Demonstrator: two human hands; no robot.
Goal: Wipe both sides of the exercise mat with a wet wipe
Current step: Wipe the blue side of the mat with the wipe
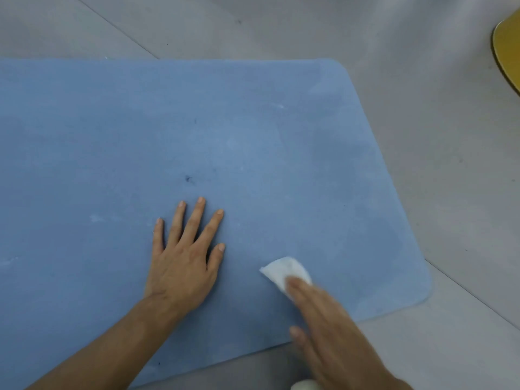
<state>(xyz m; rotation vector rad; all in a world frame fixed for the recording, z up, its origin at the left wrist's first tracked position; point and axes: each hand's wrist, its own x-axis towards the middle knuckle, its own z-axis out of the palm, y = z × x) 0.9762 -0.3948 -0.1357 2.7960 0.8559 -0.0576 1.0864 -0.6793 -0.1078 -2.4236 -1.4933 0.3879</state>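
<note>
Grey floor (pixel 422 108) all around, and on it the blue exercise mat (pixel 253 122) lies flat, its rounded right end in view and its left end running out of shot. The left hand (pixel 183 266) is planted on the mat, palm down, fingers straight and spread, holding nothing. That looks like an anchor, so the mat won't slide or ruck under the rubbing. The right hand (pixel 323 313), blurred with motion, has its fingers laid out straight on top of the white wet wipe (pixel 281 270), pressing it to the mat near the front right corner rather than pinching it; flat fingers put more of the wipe to work. A dark speck (pixel 188 179) sits just beyond the left fingertips, unwiped by the look of it.

As for containers, none can be made out. A pale rounded thing (pixel 304 385) peeks in at the bottom edge and a yellow curved object (pixel 509 52) at the far right, both too cropped to identify.
</note>
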